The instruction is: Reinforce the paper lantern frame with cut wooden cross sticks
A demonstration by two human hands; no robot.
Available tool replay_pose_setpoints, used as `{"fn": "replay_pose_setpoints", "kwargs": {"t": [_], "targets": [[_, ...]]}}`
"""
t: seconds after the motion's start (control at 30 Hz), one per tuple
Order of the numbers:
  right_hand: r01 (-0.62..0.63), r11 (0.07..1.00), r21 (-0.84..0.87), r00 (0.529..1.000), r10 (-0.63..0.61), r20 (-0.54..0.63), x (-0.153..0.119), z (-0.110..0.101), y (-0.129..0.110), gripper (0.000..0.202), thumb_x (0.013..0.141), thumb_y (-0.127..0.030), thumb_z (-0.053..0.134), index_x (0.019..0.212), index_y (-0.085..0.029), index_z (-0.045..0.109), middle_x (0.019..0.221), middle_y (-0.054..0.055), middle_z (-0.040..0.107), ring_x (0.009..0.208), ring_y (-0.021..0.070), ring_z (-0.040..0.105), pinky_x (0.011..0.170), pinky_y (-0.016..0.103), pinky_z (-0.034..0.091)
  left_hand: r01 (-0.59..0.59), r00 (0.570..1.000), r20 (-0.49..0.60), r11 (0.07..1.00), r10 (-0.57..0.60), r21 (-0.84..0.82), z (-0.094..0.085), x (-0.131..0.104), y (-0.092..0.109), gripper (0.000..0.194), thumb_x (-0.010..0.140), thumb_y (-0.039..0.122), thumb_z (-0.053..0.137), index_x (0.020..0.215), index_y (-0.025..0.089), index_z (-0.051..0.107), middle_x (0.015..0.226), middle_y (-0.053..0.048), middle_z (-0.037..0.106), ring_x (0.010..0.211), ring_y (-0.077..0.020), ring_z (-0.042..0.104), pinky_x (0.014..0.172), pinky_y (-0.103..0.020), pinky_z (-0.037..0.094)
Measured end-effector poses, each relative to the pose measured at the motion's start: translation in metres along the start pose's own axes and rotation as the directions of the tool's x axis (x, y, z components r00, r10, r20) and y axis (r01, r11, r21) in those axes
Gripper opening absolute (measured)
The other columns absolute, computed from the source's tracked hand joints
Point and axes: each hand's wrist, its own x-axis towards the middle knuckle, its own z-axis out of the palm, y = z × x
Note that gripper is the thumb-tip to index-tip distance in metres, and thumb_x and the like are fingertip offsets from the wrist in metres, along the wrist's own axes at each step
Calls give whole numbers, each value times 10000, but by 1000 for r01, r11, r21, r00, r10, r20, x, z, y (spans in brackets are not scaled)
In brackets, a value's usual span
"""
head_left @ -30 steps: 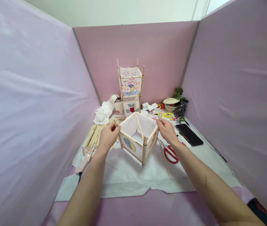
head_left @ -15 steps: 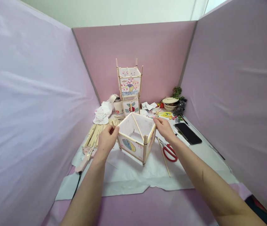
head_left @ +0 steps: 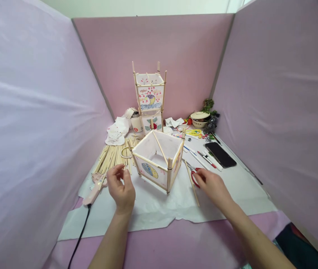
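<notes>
A square frame of sticks with white painted panels (head_left: 150, 170) stands on the white sheet, a thin stick running across its open top. To its left my left hand (head_left: 121, 188) is raised, fingers apart and curved, holding nothing. My right hand (head_left: 213, 186) is at the red-handled scissors (head_left: 195, 179), its fingertips over the handle; whether they grip it is hidden. Between the frame and the scissors lies a loose stick (head_left: 192, 184). Behind stands a taller two-tier painted lantern (head_left: 149, 98).
Many thin sticks (head_left: 110, 158) and a pink glue gun (head_left: 93, 195) with a black cord lie left. A black phone (head_left: 220, 154), pens (head_left: 206, 159) and a lidded bowl (head_left: 200, 120) are on the right. A jar (head_left: 136, 123) stands beside the tall lantern.
Both hands have let go of the square frame. My left hand moved down and left of it; my right hand moved down to the scissors. The camera view shifted slightly.
</notes>
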Motion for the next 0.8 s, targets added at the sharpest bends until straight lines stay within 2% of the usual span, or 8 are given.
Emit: {"fn": "replay_pose_setpoints", "kwargs": {"t": [0.13,0.27,0.47,0.57,0.63,0.67,0.73,0.8], "targets": [[-62,937,-344,985,113,132,-32,19,-7,245,901,-330,440,742,-190,562,745,72,666,664,219,614,552,283,282,-123,988,91,992,122,-2,1,-14,-5,202,841,188,562,1041,170,551,985,-60,550,803,-145,521,730,-297,451],[-110,899,-424,971,188,147,-40,30,-9,197,871,-221,416,747,-174,562,762,101,671,674,236,620,540,294,240,-194,971,141,981,194,-19,0,-25,-1,222,830,151,563,1051,171,552,999,-70,550,790,-149,519,672,-294,450],[-182,971,-156,973,201,116,-58,22,8,210,860,-257,428,668,-201,492,667,47,635,637,189,569,581,280,307,-195,944,241,970,225,-142,-9,-62,14,244,832,113,550,1063,191,554,968,-71,561,857,-176,538,664,-293,448],[-244,967,73,962,231,148,-81,17,16,230,867,-325,440,673,-212,487,578,6,600,563,164,539,582,267,349,-34,904,409,976,122,-216,-10,-86,27,213,854,131,541,1053,203,569,957,-64,573,879,-175,557,744,-311,462],[-272,930,246,952,223,208,-100,18,18,247,876,-366,436,685,-215,484,505,-20,556,498,149,517,561,257,370,229,811,582,948,-60,-221,-7,-100,39,204,880,193,540,1081,211,569,974,-65,596,906,-177,577,809,-325,466],[-282,902,328,947,206,247,-111,20,17,255,880,-382,432,694,-216,481,480,-30,536,472,142,506,544,251,375,393,729,664,896,-166,-206,-4,-105,46,219,889,238,542,1105,212,565,991,-70,609,918,-181,589,829,-332,468],[-303,836,457,931,157,329,-133,26,13,252,881,-395,436,712,-213,478,466,-41,516,444,129,489,503,235,372,700,520,786,694,-334,-168,3,-113,59,288,893,339,548,1146,202,555,1032,-91,629,937,-194,612,850,-348,476],[-324,785,528,910,105,402,-153,35,6,233,880,-382,447,730,-206,479,477,-45,517,432,115,472,471,220,359,900,329,852,408,-407,-152,11,-117,71,349,883,407,556,1147,179,559,1063,-115,633,946,-204,625,861,-362,483]]}}
